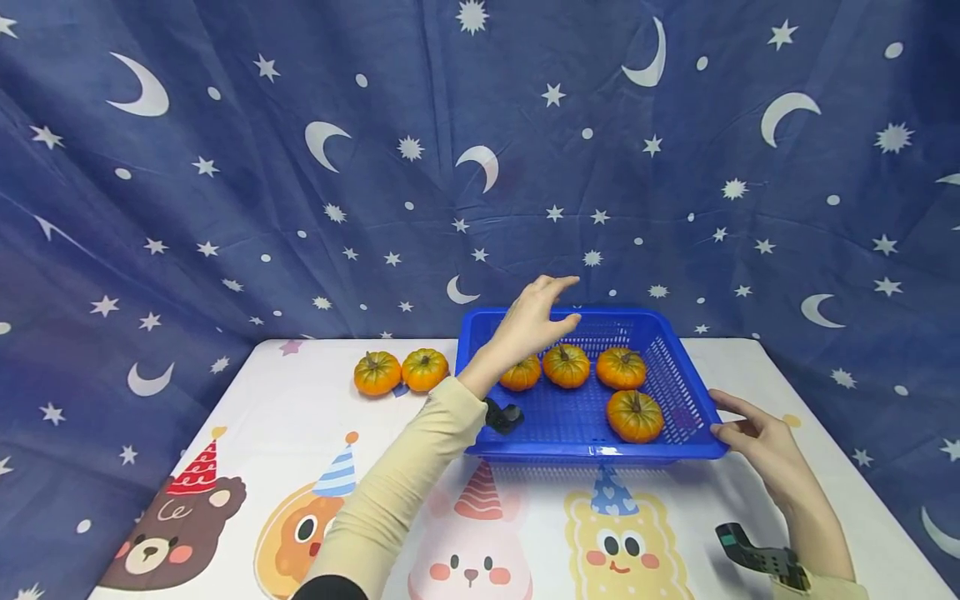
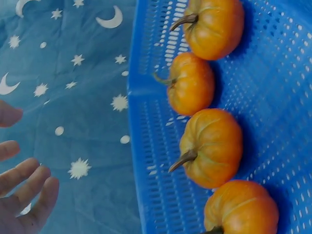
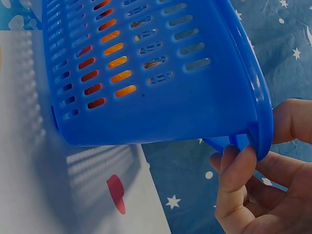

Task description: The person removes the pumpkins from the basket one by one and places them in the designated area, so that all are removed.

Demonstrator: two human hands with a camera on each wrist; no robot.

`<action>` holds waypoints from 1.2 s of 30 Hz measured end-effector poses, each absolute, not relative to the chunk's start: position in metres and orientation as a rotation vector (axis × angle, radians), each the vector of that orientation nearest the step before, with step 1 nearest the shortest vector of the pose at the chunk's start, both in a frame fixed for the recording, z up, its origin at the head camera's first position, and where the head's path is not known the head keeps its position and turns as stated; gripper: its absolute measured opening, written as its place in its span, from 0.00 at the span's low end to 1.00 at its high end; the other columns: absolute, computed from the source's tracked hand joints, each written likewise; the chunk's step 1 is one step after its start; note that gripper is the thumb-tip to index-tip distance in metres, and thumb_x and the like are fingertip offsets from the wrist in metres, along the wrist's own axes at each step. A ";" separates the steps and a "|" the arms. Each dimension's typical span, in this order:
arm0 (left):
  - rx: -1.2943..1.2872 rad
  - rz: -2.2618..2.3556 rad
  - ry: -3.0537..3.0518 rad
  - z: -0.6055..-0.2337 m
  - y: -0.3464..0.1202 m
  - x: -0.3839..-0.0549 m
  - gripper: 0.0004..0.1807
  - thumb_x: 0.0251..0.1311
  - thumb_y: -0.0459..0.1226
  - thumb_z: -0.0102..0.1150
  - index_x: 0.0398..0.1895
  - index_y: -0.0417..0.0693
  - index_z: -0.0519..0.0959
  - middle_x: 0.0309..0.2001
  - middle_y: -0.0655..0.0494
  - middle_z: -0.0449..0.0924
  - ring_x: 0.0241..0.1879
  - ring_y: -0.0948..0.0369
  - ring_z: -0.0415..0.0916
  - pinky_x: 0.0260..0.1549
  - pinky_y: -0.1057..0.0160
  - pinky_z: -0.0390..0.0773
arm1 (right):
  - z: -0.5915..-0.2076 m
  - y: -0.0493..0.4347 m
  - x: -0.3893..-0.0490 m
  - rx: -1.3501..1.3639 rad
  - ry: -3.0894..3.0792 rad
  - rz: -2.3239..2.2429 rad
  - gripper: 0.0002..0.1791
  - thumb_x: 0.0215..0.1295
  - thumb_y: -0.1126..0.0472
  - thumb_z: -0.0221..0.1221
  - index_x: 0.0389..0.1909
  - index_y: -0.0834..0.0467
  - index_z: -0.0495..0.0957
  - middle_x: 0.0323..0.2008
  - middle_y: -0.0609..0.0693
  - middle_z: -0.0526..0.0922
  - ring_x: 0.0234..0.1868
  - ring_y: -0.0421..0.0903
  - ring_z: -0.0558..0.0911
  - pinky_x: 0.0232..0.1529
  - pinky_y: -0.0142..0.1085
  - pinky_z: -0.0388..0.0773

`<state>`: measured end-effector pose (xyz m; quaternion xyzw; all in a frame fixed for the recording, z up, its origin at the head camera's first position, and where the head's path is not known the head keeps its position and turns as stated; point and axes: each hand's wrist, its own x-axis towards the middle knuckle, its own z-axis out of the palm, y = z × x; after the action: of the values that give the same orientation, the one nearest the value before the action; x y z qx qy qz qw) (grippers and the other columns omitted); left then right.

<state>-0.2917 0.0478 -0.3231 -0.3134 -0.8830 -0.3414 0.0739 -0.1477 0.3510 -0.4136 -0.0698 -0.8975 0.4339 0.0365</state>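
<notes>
A blue plastic basket (image 1: 555,425) with slotted walls holds several small orange pumpkins, among them one near the front right (image 1: 635,417). My left hand (image 1: 532,321) is over the basket's back left part, fingers extended and thumb apart, with nothing in it. In the left wrist view, its fingers (image 2: 29,190) show beyond the basket's wall, away from the row of pumpkins (image 2: 212,146). At the front right corner, my right hand (image 1: 765,442) pinches the basket's rim (image 3: 263,112) between thumb and fingers. My left forearm hides part of the basket's left side.
Two more pumpkins, one at the left (image 1: 377,372) and one beside it (image 1: 425,369), sit on the table left of the basket. The white tablecloth (image 1: 300,417) bears cartoon animals in party hats. A dark blue curtain (image 1: 405,167) with moons and stars hangs behind.
</notes>
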 end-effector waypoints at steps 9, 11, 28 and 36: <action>-1.212 -0.829 -2.688 -0.338 0.076 -0.294 0.32 0.63 0.48 0.58 0.71 0.58 0.63 0.61 0.53 0.70 0.57 0.57 0.69 0.54 0.58 0.75 | -0.412 0.350 -0.148 -0.218 -2.753 1.326 0.30 0.67 0.59 0.54 0.68 0.65 0.63 0.55 0.64 0.74 0.33 0.30 0.77 0.35 0.21 0.74; -1.252 -0.797 -2.702 -0.342 0.082 -0.294 0.32 0.63 0.48 0.58 0.71 0.59 0.63 0.61 0.54 0.70 0.58 0.58 0.69 0.55 0.59 0.75 | -0.412 0.350 -0.148 -0.224 -2.754 1.327 0.30 0.67 0.59 0.54 0.68 0.65 0.62 0.55 0.66 0.74 0.33 0.30 0.77 0.35 0.21 0.73; -1.654 -0.643 -2.759 -0.365 0.125 -0.306 0.33 0.63 0.50 0.56 0.71 0.58 0.63 0.63 0.54 0.69 0.62 0.58 0.67 0.62 0.64 0.69 | -0.411 0.350 -0.146 -0.228 -2.762 1.338 0.31 0.67 0.59 0.53 0.69 0.65 0.61 0.59 0.69 0.72 0.34 0.30 0.77 0.36 0.19 0.71; -1.715 -0.593 -2.760 -0.376 0.137 -0.304 0.31 0.62 0.50 0.58 0.68 0.55 0.67 0.57 0.54 0.73 0.57 0.60 0.71 0.55 0.69 0.71 | -0.412 0.351 -0.147 -0.218 -2.745 1.336 0.31 0.67 0.59 0.55 0.68 0.65 0.63 0.53 0.63 0.76 0.33 0.31 0.78 0.36 0.21 0.73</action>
<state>-0.3038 0.1373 -0.3757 -0.5174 -0.8329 -0.1790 -0.0809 -0.1468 0.3511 -0.4121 -0.0713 -0.8961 0.4361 0.0405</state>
